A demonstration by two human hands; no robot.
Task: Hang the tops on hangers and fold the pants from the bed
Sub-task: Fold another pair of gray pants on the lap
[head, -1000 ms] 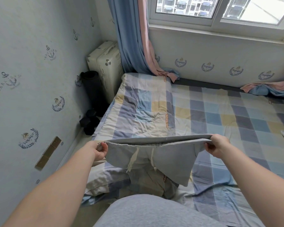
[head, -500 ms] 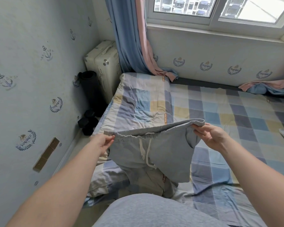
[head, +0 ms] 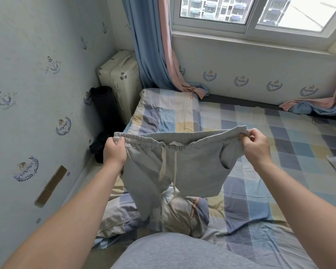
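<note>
Hands [head: 114, 152] [head: 257, 146] — on gray shorts [head: 192, 166] waistband

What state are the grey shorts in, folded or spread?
Spread, unfolded: the left hand and right hand grip the grey shorts by the waistband, stretched above the bed, legs hanging.

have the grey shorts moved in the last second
Yes. The grey shorts have risen in the view: their waistband now crosses the folded quilt higher up than before.

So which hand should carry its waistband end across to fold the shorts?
Probably right: the right hand only pinches the grey shorts at the waistband corner, while the left hand wraps its end, a steadier anchor.
</note>
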